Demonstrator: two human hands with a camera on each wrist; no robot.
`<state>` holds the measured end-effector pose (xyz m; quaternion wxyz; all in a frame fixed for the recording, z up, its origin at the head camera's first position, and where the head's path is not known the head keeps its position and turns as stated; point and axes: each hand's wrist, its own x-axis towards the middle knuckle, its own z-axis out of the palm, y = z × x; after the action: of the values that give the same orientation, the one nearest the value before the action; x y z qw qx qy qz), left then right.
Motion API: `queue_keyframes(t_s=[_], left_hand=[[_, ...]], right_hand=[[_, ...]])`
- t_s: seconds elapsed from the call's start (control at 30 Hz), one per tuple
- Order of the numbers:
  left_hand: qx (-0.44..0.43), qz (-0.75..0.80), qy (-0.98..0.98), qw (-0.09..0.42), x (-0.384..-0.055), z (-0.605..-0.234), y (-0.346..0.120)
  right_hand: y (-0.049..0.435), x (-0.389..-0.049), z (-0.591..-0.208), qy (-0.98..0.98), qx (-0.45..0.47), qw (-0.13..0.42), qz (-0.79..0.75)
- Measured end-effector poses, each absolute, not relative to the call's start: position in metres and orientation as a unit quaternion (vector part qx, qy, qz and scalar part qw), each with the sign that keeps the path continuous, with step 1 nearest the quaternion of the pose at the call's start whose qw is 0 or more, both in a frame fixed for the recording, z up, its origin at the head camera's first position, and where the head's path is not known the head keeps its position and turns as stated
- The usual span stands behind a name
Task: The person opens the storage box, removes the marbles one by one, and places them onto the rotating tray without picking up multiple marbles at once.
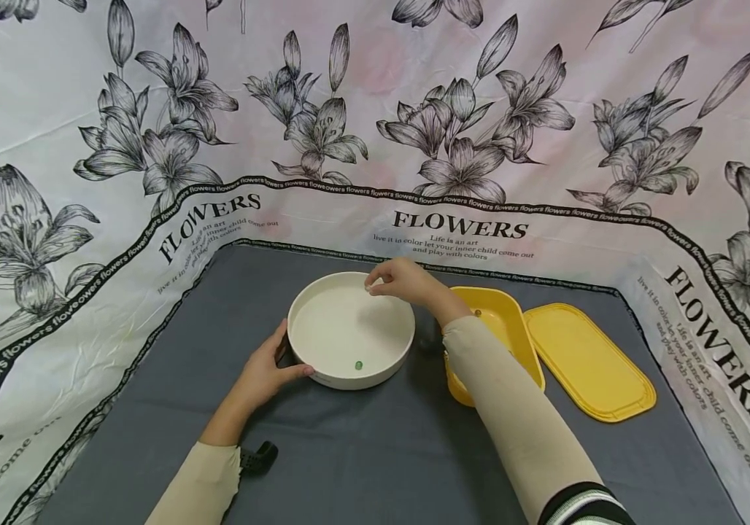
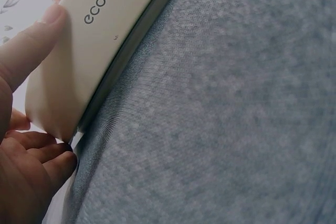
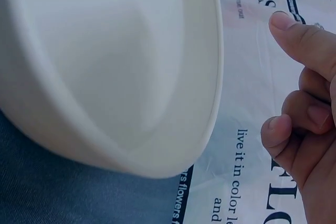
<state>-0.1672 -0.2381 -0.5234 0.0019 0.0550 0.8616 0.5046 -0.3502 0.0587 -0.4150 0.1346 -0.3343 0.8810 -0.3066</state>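
A round white bowl (image 1: 342, 321) stands on the grey cloth, with one small green marble (image 1: 358, 364) on its floor near the front. My left hand (image 1: 266, 375) grips the bowl's left side, its thumb (image 2: 37, 38) against the outer wall beside the "ecoco" lettering and its other fingers at the base. Above the bowl's far right rim, my right hand (image 1: 404, 281) brings thumb and index finger together. A small pale thing shows at those fingertips; its kind is unclear. In the right wrist view, the other fingers (image 3: 307, 116) of this hand are curled beside the rim.
Right of the bowl sits a yellow box (image 1: 503, 313), partly hidden under my right sleeve, with a small brown marble (image 1: 477, 313) inside. A yellow lid (image 1: 592, 364) lies to its right. Flower-printed sheeting (image 1: 322, 211) borders the grey cloth at the back and sides.
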Motion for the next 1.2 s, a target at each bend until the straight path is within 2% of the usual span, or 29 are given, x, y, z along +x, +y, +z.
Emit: queue_keyframes(t_s=[1.2], left_hand=[[0.045, 0.509, 0.860, 0.012, -0.167, -0.521, -0.238]], right_hand=[[0.012, -0.375, -0.458, 0.872, -0.343, 0.148, -0.317]])
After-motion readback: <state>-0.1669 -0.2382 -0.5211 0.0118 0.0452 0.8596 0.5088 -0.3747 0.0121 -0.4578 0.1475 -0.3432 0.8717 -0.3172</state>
